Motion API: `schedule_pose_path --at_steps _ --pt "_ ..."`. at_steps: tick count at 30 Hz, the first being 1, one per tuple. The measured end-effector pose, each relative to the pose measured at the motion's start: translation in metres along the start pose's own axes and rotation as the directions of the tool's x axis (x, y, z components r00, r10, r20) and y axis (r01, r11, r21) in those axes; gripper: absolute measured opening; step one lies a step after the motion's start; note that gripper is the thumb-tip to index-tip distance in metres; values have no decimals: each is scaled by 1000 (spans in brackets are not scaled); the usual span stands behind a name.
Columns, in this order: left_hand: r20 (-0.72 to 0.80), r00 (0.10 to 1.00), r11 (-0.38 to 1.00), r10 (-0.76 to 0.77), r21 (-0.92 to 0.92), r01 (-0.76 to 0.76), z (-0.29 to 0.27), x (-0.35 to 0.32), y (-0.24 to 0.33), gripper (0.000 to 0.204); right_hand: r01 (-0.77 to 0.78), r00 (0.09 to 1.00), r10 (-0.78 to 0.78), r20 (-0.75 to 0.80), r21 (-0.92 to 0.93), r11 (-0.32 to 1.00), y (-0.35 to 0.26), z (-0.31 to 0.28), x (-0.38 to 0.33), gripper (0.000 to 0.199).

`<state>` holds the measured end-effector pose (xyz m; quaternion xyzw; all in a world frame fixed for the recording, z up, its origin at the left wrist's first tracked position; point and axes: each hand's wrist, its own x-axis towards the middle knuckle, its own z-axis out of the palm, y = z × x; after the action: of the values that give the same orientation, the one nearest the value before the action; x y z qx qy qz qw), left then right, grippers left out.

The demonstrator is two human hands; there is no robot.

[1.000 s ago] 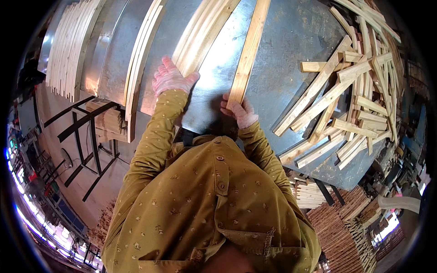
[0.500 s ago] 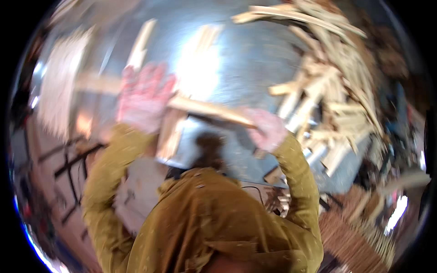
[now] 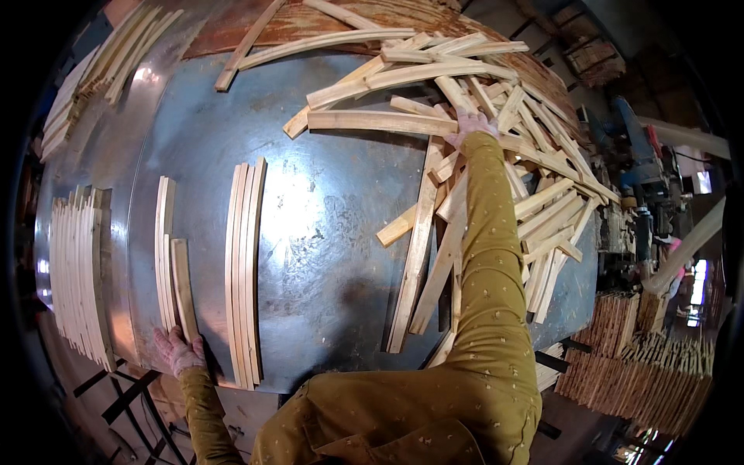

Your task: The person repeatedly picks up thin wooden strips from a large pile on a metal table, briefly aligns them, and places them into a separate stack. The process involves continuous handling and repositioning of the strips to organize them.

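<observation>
My left hand (image 3: 178, 353), in a pale pinkish glove, is low at the table's near left edge. Its fingers close around the near end of a short wooden strip (image 3: 183, 283), which leans slightly beside a longer narrow pair of strips (image 3: 164, 232). Far to the right my right hand (image 3: 473, 128), gloved alike, reaches into a jumbled pile of wooden strips (image 3: 542, 155). The fingers there are bent over a long pale strip (image 3: 380, 122) on the pile's left side; part of their grip is hidden.
A metal-topped table (image 3: 325, 256) carries the wood. Between my hands lies a neat row of strips (image 3: 245, 271); at the left stands a wider row (image 3: 77, 271). More strips (image 3: 128, 50) lie at the far left. Stacked wood (image 3: 643, 372) is beyond the right edge.
My right hand has gone from a strip in front of me to the far right pile. My left hand, spread flat earlier, has come nearer and left to the short strip's end.
</observation>
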<state>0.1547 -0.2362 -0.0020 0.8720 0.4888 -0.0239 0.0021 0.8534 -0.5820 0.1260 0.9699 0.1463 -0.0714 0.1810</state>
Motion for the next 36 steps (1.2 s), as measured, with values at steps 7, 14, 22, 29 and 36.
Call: schedule_pose_path --at_steps 7,14,22,29,36 --pt "-100 995 978 -3 207 24 -17 13 15 97 332 911 -355 210 140 933 8 27 -67 60" --pt "-201 875 737 441 -476 -480 -53 -33 231 97 389 775 -592 223 570 724 -173 125 -307 22" --pt "258 963 983 -84 -138 123 -48 -1 207 106 95 995 -47 -90 668 738 -125 69 -262 71" --pt "-41 988 985 149 -79 -152 -49 -19 220 99 -469 844 505 183 710 526 -16 114 -135 92" --pt "433 424 119 795 -798 590 -55 -93 334 96 -378 861 -432 -268 230 -897 -34 94 -167 54"
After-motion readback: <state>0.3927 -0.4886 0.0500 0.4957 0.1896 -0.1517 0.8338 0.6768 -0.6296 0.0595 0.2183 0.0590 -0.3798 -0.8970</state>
